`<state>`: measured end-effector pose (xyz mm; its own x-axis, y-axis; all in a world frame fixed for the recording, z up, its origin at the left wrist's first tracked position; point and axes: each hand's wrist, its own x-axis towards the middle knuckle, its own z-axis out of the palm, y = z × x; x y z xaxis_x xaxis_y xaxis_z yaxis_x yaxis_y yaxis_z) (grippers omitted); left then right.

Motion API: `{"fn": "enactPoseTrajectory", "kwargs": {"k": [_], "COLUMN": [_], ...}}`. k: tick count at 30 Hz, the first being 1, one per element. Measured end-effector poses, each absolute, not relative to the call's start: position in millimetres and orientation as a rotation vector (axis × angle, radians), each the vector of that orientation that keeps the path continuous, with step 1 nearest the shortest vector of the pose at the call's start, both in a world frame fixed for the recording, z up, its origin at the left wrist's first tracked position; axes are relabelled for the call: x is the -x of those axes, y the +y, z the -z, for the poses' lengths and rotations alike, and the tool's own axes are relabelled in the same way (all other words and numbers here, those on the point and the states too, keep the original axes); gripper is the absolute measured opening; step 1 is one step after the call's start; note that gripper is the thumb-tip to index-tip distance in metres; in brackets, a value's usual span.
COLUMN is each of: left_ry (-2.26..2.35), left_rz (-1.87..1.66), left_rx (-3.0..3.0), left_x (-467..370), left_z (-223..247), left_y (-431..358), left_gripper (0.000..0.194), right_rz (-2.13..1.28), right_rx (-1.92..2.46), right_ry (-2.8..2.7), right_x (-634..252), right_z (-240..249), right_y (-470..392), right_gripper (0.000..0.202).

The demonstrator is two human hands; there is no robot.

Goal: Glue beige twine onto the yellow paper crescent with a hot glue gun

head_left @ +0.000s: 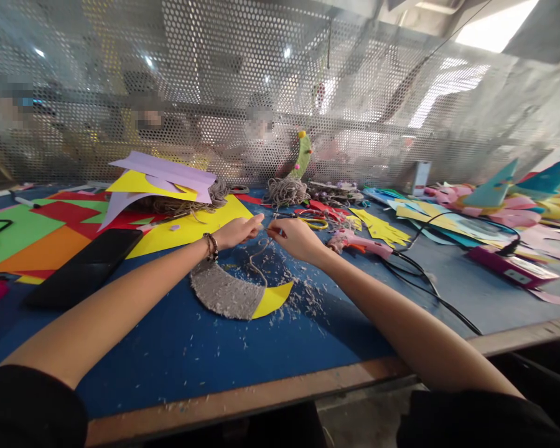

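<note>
On the blue table lies a yellow paper crescent (274, 300), mostly wrapped in grey yarn (228, 290), its right tip bare. A loose yarn strand (252, 264) curls up from the wrapped part toward my hands. My left hand (238, 232), with a bead bracelet on the wrist, is closed in a pinch above the crescent. Facing it, my right hand (297, 238) pinches too, its fingertips close to the left ones. The yarn seems to run between the fingers, though the fingertips partly hide it. Small fibre scraps (310, 292) are scattered around the crescent.
A pink glue gun (361, 242) and its black cable lie right, near a magenta power box (513, 266). Yellow-handled scissors (313, 222) and a yarn heap (287, 190) sit behind. Left are a black phone-like slab (86, 267) and coloured sheets (23, 236). A perforated metal screen (205, 68) stands behind.
</note>
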<state>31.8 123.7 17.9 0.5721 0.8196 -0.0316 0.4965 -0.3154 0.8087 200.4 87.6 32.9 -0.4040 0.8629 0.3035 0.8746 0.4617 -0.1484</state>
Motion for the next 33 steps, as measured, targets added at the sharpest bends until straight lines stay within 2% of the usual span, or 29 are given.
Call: {"fn": "enactPoseTrajectory", "kwargs": {"k": [24, 33], "left_ry": [1.052, 1.142], "left_rz": [-0.612, -0.653], "left_rx": [-1.858, -2.039], "left_x": [-46, -48], "left_z": [-14, -15], "left_y": [111, 111], "left_gripper": [0.028, 0.028], "right_rz": [0.081, 0.132], "right_rx": [1.445, 1.482], "right_ry": [-2.424, -2.427], "right_x": [-198, -197], "right_z": [-31, -32], "right_y": [85, 84], "right_gripper": [0.021, 0.023]}}
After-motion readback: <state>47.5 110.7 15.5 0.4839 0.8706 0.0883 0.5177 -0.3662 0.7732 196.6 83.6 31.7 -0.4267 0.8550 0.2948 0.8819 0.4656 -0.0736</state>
